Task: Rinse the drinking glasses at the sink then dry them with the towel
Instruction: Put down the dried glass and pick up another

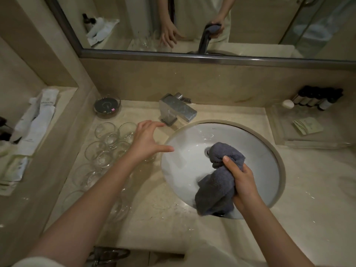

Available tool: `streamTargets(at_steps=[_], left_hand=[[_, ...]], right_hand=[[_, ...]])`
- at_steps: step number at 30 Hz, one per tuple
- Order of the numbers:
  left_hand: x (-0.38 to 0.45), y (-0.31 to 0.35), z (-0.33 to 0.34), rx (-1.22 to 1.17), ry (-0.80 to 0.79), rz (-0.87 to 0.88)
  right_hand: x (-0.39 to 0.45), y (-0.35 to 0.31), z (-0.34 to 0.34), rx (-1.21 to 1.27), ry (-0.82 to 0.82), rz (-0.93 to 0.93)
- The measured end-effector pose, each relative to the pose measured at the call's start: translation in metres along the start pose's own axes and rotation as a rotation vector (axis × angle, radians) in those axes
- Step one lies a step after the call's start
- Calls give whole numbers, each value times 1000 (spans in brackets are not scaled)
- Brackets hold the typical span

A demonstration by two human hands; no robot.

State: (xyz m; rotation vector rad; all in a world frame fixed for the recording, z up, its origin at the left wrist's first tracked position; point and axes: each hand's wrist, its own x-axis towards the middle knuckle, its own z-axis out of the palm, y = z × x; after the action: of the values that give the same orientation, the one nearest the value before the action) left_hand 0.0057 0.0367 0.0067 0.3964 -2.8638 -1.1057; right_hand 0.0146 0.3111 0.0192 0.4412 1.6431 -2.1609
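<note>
Several clear drinking glasses (105,130) stand in rows on the beige counter left of the white round sink (185,143). My left hand (148,140) hovers over the right side of the glasses with fingers spread, holding nothing. My right hand (243,182) grips a bunched grey towel (217,182) above the basin, over its front half. The square chrome faucet (178,109) stands behind the sink; no water runs from it.
A small round dish (107,107) sits at the back left. White packets (37,120) lie on a left ledge. A clear tray (308,130) with dark bottles (317,99) and sachets stands at the right. A mirror (192,22) runs along the back wall.
</note>
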Motion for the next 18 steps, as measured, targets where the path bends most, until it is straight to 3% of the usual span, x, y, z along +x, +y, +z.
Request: streamTargets(at_steps=[7,14,18], left_hand=[[16,111,69,-228,-237,240],[28,212,172,-274,-583,333],[31,270,233,-301,-713,344]], right_hand=[[-12,-11,-74,222,240,-105],[-25,-9,-150,333,607,-26],[-20,-7,-176,402,699,28]])
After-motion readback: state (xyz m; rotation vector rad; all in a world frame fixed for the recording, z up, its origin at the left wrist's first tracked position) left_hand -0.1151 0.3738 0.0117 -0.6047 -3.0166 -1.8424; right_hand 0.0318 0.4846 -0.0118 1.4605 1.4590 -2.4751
